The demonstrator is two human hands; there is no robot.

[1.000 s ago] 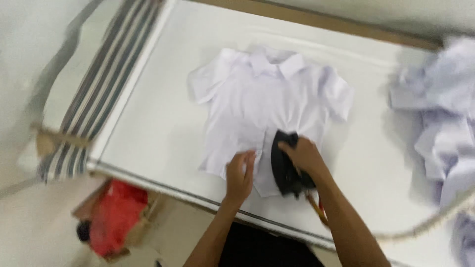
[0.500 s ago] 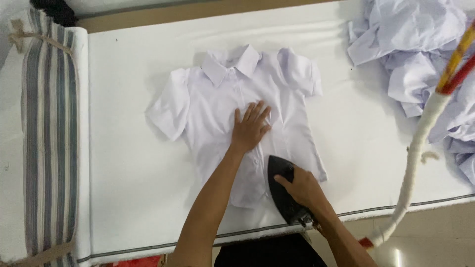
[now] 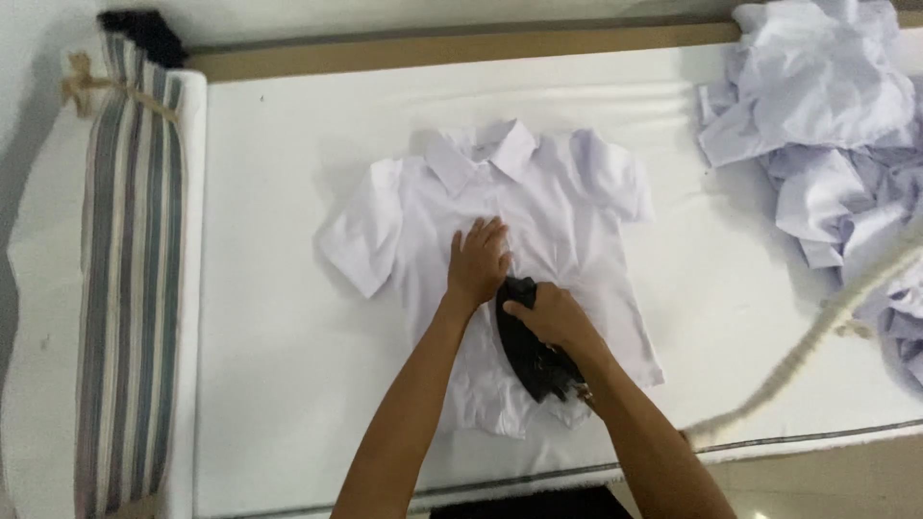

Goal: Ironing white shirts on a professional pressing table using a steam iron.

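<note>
1. My right hand grips the black iron mid-shirt.
2. My left hand, spread, flattens the white shirt at bench centre.
3. Crumpled pile far right appears unpressed.

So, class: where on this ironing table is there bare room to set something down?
Bare padding lies between the striped roll and the white shirt, and between the shirt and the crumpled pile. It is crowded mid-shirt, where the left hand and right hand grip the black iron.
</note>
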